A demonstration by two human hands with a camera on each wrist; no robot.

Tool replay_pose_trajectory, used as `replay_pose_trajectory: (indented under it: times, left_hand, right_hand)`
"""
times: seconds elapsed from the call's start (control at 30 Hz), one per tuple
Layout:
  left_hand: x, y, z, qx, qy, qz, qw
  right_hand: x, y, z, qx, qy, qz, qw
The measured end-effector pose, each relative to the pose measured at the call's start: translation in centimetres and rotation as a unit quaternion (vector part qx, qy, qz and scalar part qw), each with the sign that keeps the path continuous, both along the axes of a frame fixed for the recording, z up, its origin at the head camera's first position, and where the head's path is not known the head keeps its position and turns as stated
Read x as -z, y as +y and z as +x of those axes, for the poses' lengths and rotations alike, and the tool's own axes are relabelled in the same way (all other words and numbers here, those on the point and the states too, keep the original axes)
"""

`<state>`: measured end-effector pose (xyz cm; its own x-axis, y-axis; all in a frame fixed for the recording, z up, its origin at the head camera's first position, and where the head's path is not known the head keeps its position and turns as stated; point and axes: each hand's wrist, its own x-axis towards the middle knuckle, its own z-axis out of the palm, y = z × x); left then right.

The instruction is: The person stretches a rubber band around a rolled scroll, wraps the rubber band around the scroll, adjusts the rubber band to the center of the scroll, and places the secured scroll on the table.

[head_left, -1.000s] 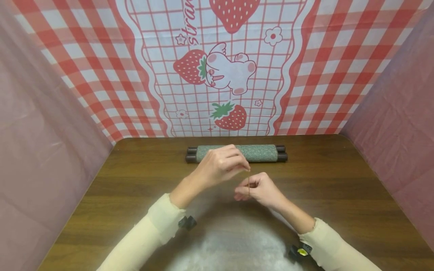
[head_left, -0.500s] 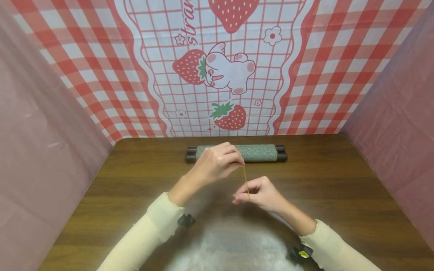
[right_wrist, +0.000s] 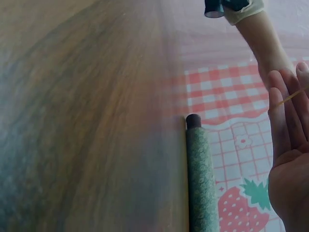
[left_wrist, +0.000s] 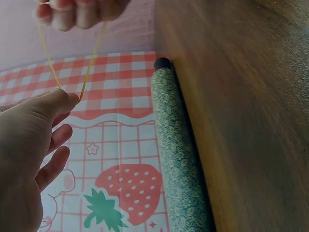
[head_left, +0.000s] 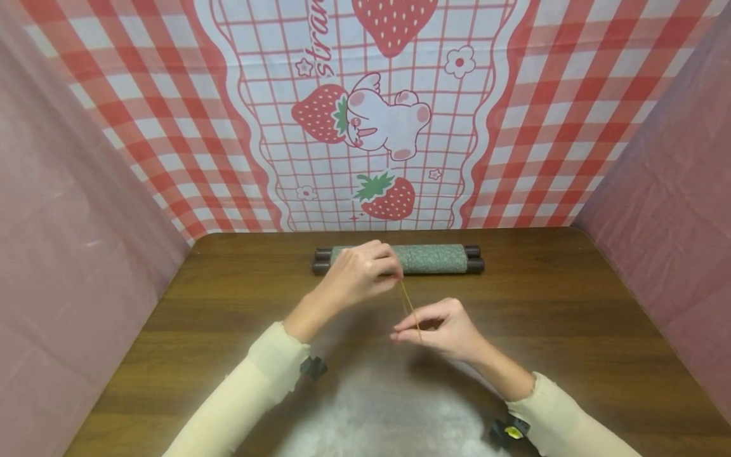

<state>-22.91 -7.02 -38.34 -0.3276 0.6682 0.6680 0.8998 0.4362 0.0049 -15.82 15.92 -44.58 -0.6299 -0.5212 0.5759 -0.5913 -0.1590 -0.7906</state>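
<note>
A thin yellow elastic band point(head_left: 407, 295) is stretched between both hands. The left hand point(head_left: 365, 270), higher and to the left, pinches one end of it. In the left wrist view, thumb and forefinger of the left hand point(left_wrist: 36, 125) grip the point of the V-shaped band point(left_wrist: 89, 70). Its other end loops about the right hand point(head_left: 445, 327), whose thumb and fingers draw together near their tips. Fingers of the right hand point(right_wrist: 289, 140) look long and lightly bent in the right wrist view, with the band point(right_wrist: 291, 95) across them.
Behind the left hand, a green patterned roll point(head_left: 434, 258) with dark rod ends lies at the back of the wooden table point(head_left: 542, 304). A red-and-white strawberry cloth point(head_left: 388, 127) hangs behind it. Pink cloths point(head_left: 662, 203) hang at both sides.
The left hand has shifted slightly left, away from the right hand. The band is stretched longer and slants more, its two strands now apart. The right hand has lowered slightly.
</note>
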Motion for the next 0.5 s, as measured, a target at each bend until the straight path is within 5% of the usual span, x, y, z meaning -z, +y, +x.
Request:
replay_pose_trajectory:
  times: [0.5]
  left_hand:
    - [1.4, 0.2, -0.4, 0.011, 0.012, -0.053, 0.9984]
  right_hand:
    - [-0.7, -0.7, 0.4, -0.022, 0.071, -0.04, 0.9965]
